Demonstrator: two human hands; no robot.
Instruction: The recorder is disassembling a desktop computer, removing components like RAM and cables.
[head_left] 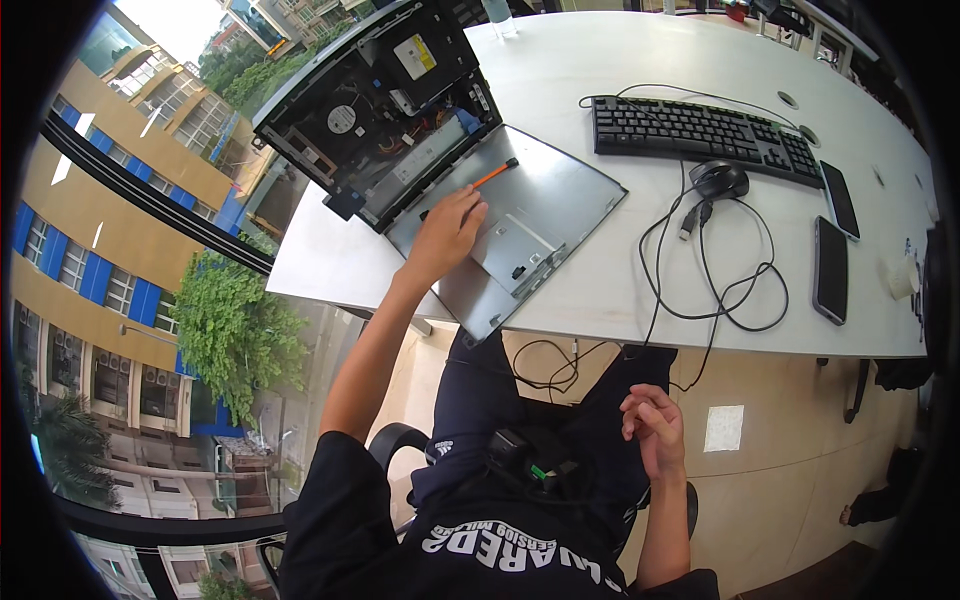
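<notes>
An opened desktop computer case (405, 110) stands at the left of the white table, with its fan, drive and wiring showing. Its bare metal side panel (590, 190) lies flat in front of it. Over this panel my left hand (447, 235) is closed around an orange cable (493, 175); one black plug sticks out past the fingertips, and the hand hides the middle of the cable. My right hand (655, 430) hangs above my lap, off the table, fingers loosely bent and apart, with nothing visible in it.
A black keyboard (705, 138), a mouse (720, 180) and looped black cables (720, 295) lie to the right. Two phones (830, 270) rest near the right end. The table's front edge (780, 350) runs before my knees. A large window is at the left.
</notes>
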